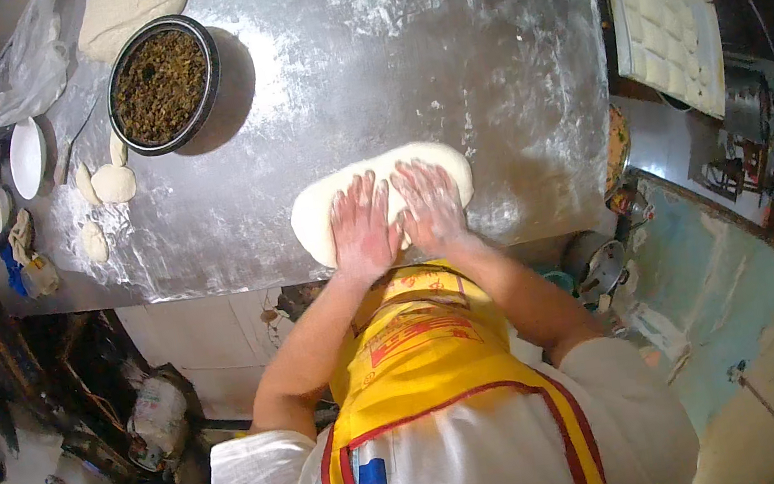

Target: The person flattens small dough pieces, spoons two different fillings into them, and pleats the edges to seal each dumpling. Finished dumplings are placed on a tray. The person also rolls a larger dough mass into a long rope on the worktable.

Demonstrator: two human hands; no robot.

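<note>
A smooth white slab of dough [314, 215] lies at the near edge of the floured metal worktable [526, 98]. Both my hands press flat on top of it, side by side. My left hand [365, 230] has its fingers stretched out over the middle of the dough. Just right of it, my right hand [427, 203] lies with fingers extended and dusted with flour. The two thumbs come close together between them. The dough reaches out past my hands on both sides, and its part under the palms is hidden.
A dark bowl of brown chopped filling [160, 87] stands at the upper left, beside a large dough mass [130, 9]. Small dough pieces [113, 183] and a white dish [29, 159] lie further left. At the right, a tray of pale dough portions [659, 11] sits beyond the table's edge.
</note>
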